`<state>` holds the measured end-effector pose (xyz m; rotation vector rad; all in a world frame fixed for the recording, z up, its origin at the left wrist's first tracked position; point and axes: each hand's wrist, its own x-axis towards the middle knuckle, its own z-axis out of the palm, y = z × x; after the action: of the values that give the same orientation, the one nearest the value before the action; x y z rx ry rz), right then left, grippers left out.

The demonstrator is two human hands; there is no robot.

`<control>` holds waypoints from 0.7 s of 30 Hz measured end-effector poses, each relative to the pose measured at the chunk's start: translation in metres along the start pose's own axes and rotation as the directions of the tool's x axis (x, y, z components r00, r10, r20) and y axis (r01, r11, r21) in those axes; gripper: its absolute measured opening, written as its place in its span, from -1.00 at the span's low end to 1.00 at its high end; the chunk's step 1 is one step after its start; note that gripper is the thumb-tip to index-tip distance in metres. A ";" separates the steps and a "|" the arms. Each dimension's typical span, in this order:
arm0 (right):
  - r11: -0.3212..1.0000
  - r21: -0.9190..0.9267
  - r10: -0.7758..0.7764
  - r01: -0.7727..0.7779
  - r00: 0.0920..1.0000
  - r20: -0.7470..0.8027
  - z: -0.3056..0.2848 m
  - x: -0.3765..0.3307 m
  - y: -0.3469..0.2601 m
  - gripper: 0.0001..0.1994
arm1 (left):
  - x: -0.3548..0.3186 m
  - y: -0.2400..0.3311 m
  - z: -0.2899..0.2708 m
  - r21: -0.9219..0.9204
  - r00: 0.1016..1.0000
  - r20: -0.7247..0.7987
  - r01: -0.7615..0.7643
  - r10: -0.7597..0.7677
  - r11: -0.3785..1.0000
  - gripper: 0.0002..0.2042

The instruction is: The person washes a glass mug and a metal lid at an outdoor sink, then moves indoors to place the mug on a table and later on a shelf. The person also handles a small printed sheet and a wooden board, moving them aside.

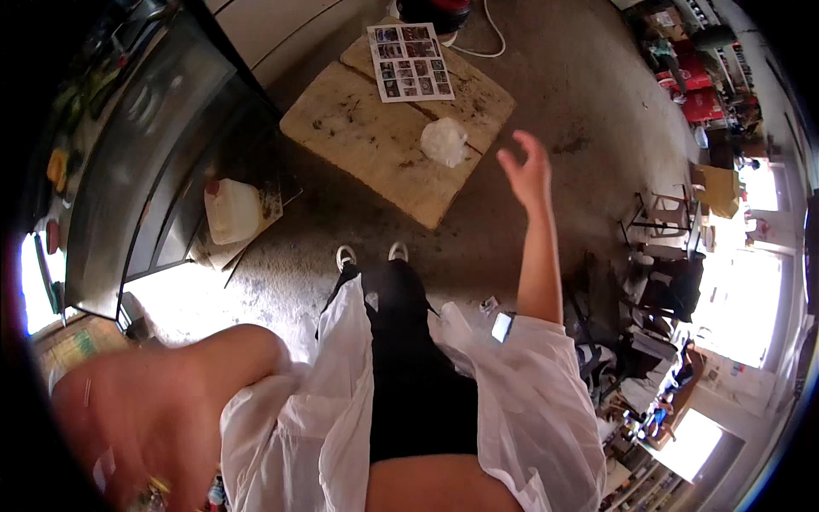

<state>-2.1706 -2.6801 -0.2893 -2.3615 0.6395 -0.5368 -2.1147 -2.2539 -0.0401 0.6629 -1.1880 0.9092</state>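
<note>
My right hand (528, 171) reaches out with thumb and fingers apart, holding nothing, just right of a worn wooden tabletop (341, 141). A crumpled, whitish, translucent bundle (444, 142), perhaps plastic, lies on the wood near that hand. Beyond it, a printed sheet (410, 64) with rows of small pictures lies flat at the far edge. My left hand (136, 418) is raised close to the camera at the lower left. It is smeared by motion, and its fingers cannot be made out clearly. White sleeves cover part of both arms.
A translucent jug (231, 212) with a reddish cap stands on a low board at left, beside a dark glass-fronted cabinet (162, 145). Past the tabletop are a red and black round object (435, 10) and a pale cord (493, 43). Chairs (670, 213) and clutter line the right.
</note>
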 end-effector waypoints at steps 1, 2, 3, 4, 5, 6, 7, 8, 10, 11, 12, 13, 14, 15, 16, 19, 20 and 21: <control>0.989 -0.119 0.096 -0.084 0.991 0.092 0.029 0.002 0.033 -0.40 | -0.033 -0.032 0.002 0.023 0.971 -0.171 0.175 -0.169 0.984 -0.59; 0.958 -0.241 0.195 -0.153 0.967 0.162 0.053 0.006 0.062 -0.32 | -0.065 -0.069 0.008 -0.030 0.888 -0.321 0.337 -0.328 0.941 -0.59; 0.918 -0.307 0.323 -0.252 0.923 0.210 0.075 0.006 0.090 -0.18 | -0.106 -0.113 0.010 0.085 0.806 -0.314 0.550 -0.501 0.831 -0.68; 0.844 -0.412 0.468 -0.344 0.847 0.252 0.099 0.006 0.107 -0.04 | -0.149 -0.147 0.010 0.206 0.690 -0.335 0.718 -0.642 0.664 -0.71; 0.804 -0.434 0.547 -0.407 0.792 0.271 0.121 0.004 0.122 0.02 | -0.191 -0.173 0.013 0.283 0.488 -0.353 0.869 -0.798 0.406 -0.78; 0.770 -0.450 0.610 -0.453 0.730 0.309 0.140 0.004 0.128 0.08 | -0.235 -0.189 0.001 0.177 0.145 -0.425 0.981 -0.893 0.075 -0.76; 0.766 -0.463 0.615 -0.445 0.717 0.328 0.157 0.006 0.137 0.08 | -0.281 -0.202 0.001 0.083 0.020 -0.468 0.996 -0.883 -0.021 -0.81; 0.762 -0.467 0.623 -0.447 0.703 0.343 0.176 0.009 0.143 0.07 | -0.329 -0.212 -0.017 0.268 -0.019 -0.434 0.952 -0.901 -0.149 -0.81; 0.731 -0.480 0.669 -0.486 0.650 0.361 0.191 0.028 0.155 0.04 | -0.390 -0.233 -0.016 0.268 -0.261 -0.513 0.856 -0.818 -0.442 -0.80; 0.718 -0.477 0.688 -0.507 0.618 0.381 0.189 0.045 0.144 0.01 | -0.436 -0.237 -0.036 0.438 -0.292 -0.549 0.697 -0.783 -0.568 -0.78; 0.703 -0.473 0.708 -0.531 0.585 0.396 0.191 0.059 0.137 -0.02 | -0.489 -0.236 -0.052 0.444 -0.204 -0.500 0.774 -0.842 -0.452 -0.78; 0.767 -0.397 0.638 -0.504 0.665 0.389 0.199 0.067 0.152 -0.02 | -0.486 -0.262 -0.038 0.372 -0.404 -0.465 0.718 -0.788 -0.588 -0.79; 0.824 -0.320 0.564 -0.469 0.737 0.372 0.206 0.076 0.168 -0.03 | -0.485 -0.287 -0.022 0.308 -0.586 -0.415 0.629 -0.696 -0.714 -0.79; 0.877 -0.245 0.477 -0.413 0.804 0.355 0.212 0.082 0.179 -0.03 | -0.496 -0.304 -0.019 0.301 -0.608 -0.426 0.604 -0.671 -0.738 -0.80; 0.894 -0.147 0.445 -0.424 0.799 0.404 0.209 0.094 0.176 -0.25 | -0.513 -0.318 -0.020 0.285 -0.627 -0.441 0.581 -0.642 -0.762 -0.80; 0.946 0.033 0.280 -0.324 0.861 0.425 0.217 0.103 0.201 -0.52 | -0.552 -0.366 -0.021 0.241 -0.642 -0.436 0.591 -0.630 -0.770 -0.82; 0.950 0.106 0.239 -0.293 0.903 0.356 0.221 0.102 0.210 -0.60 | -0.562 -0.383 -0.021 0.229 -0.639 -0.426 0.609 -0.640 -0.760 -0.82; 0.951 0.176 0.198 -0.253 0.939 0.282 0.230 0.097 0.224 -0.69 | -0.577 -0.398 -0.023 0.230 -0.583 -0.476 0.640 -0.659 -0.733 -0.85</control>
<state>-2.0429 -2.7817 -0.5822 -2.0772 0.6854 -0.1745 -1.8217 -2.5715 -0.5927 1.8552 0.4062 -0.7658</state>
